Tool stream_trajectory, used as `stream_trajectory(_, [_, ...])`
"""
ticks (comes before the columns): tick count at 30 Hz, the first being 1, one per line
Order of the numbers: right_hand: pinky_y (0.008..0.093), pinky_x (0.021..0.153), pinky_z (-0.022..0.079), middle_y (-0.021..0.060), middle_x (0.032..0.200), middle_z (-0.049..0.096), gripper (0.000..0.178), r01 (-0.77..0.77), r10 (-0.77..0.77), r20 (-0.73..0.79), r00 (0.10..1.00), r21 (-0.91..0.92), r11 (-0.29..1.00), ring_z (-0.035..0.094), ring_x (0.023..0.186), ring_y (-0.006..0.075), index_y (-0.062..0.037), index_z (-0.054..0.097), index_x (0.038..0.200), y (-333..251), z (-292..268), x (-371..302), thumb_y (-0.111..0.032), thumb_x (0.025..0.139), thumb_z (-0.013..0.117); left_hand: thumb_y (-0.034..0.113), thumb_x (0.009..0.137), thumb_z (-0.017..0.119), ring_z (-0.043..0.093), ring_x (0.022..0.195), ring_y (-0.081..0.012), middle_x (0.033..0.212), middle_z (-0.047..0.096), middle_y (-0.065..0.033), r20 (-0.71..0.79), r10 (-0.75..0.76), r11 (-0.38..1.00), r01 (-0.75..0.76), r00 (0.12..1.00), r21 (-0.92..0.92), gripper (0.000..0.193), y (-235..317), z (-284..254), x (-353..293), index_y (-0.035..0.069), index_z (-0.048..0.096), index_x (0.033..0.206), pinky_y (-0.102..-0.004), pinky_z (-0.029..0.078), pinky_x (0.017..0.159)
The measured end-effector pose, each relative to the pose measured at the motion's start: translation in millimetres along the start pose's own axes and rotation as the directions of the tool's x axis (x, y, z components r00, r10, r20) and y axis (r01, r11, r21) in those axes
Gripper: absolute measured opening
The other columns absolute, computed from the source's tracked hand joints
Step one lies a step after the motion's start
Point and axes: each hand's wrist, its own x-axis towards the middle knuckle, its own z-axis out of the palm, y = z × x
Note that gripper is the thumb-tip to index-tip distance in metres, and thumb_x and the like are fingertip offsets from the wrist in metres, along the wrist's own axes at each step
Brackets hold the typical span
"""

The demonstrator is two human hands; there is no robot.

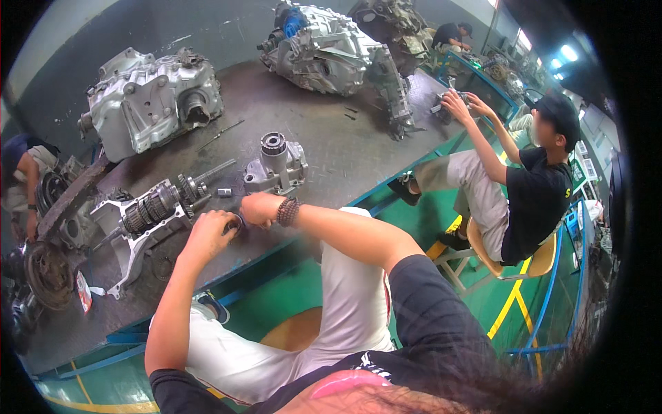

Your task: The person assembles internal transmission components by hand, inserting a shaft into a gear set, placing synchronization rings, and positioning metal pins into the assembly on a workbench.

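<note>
Near the front edge of the metal bench, my left hand curls its fingers round a small dark metal ring. My right hand, with a beaded bracelet at the wrist, is closed beside that ring; what its fingers grip is hidden. Left of my hands lies an opened gearbox housing with a gear shaft assembly in it. Just behind my hands are a small metal cylinder and a silver housing with a toothed round collar on top.
Large silver transmission cases stand farther back on the bench. A thin rod lies between them and me. At right, a seated person handles a metal part. Another person bends at far left near a round disc.
</note>
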Motion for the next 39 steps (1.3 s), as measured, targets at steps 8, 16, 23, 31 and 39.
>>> stream_trajectory(8, [0.042, 0.076, 0.063, 0.0188, 0.088, 0.078, 0.041, 0.023, -0.023, -0.013, 1.0, 0.057, 0.998, 0.078, 0.077, 0.0307, 0.0069, 0.075, 0.1, -2.2, -3.5, -4.9, -0.027, 0.101, 0.053, 0.019, 0.085, 0.077, 0.07, 0.102, -0.0342, 0.105, 0.075, -0.0156, 0.003, 0.024, 0.99, -0.023, 1.0, -0.14, 0.028, 0.5, -5.6, 2.6, 0.006, 0.074, 0.109, -0.0433, 0.053, 0.092])
stream_trajectory(16, [0.0514, 0.092, 0.057, 0.0227, 0.102, 0.076, 0.042, 0.001, -0.001, -0.053, 0.999, 0.001, 1.0, 0.072, 0.103, 0.0421, -0.0011, 0.074, 0.11, -11.5, 2.1, -8.7, -0.037, 0.102, 0.054, 0.019, 0.082, 0.079, 0.072, 0.096, -0.0371, 0.097, 0.076, -0.0168, 0.024, -0.097, 0.985, 0.099, 0.995, -0.14, 0.022, -7.9, 7.1, 5.4, 0.007, 0.074, 0.1, -0.0466, 0.057, 0.086])
stream_trajectory(23, [0.0512, 0.091, 0.057, 0.0213, 0.1, 0.077, 0.042, -0.02, 0.02, 0.029, 0.999, 0.0, 1.0, 0.073, 0.103, 0.0412, -0.0002, 0.074, 0.109, -11.6, -0.4, -9.4, -0.036, 0.102, 0.054, 0.019, 0.081, 0.078, 0.072, 0.093, -0.0387, 0.093, 0.075, -0.0173, 0.052, -0.118, 0.984, 0.124, 0.992, -0.124, 0.019, -11.5, 11.0, 14.9, 0.007, 0.074, 0.095, -0.0479, 0.058, 0.083])
stream_trajectory(31, [0.0455, 0.078, 0.06, 0.0166, 0.087, 0.079, 0.043, 0.039, -0.042, -0.076, 0.996, -0.045, 0.998, 0.078, 0.083, 0.0308, 0.0017, 0.077, 0.099, 1.0, 13.4, 2.3, -0.034, 0.103, 0.053, 0.012, 0.079, 0.077, 0.073, 0.088, -0.0378, 0.09, 0.076, -0.0161, -0.02, -0.012, 0.987, 0.009, 1.0, -0.163, 0.015, -19.0, 13.7, 16.9, 0.006, 0.073, 0.092, -0.0457, 0.059, 0.079])
stream_trajectory(39, [0.0448, 0.076, 0.06, 0.0142, 0.083, 0.078, 0.044, 0.059, -0.06, -0.074, 0.995, -0.019, 0.998, 0.077, 0.078, 0.0297, 0.001, 0.075, 0.095, -2.4, 5.0, -4.7, -0.036, 0.105, 0.053, 0.003, 0.08, 0.08, 0.075, 0.083, -0.0265, 0.088, 0.076, -0.0148, -0.096, -0.108, 0.934, 0.068, 0.989, -0.351, 0.018, -12.8, -17.0, 9.8, 0.001, 0.071, 0.097, -0.0361, 0.058, 0.077])
